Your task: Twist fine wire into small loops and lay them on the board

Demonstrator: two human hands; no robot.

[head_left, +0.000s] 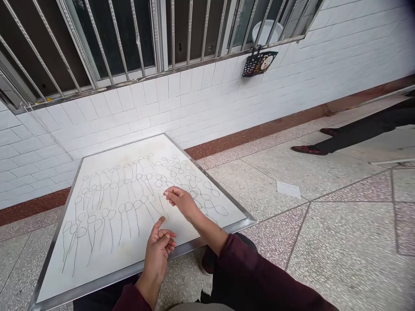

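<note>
A white tabletop with a metal rim carries several thin wire pieces. On its left and middle lie rows of single round loops with long tails, such as this looped wire. Figure-eight wire loops spread across the right side. My right hand is closed in a pinch on a thin wire over the table; most of that wire is hard to make out. Below it, near the front edge, my left hand has its index finger stretched up close to the wire's lower end. Its other fingers curl loosely, with nothing visible in them.
Behind the table stands a white tiled wall with a barred window. A black basket hangs from the bars, near a white basin. Right, a person's leg reaches across the floor, beyond a paper sheet.
</note>
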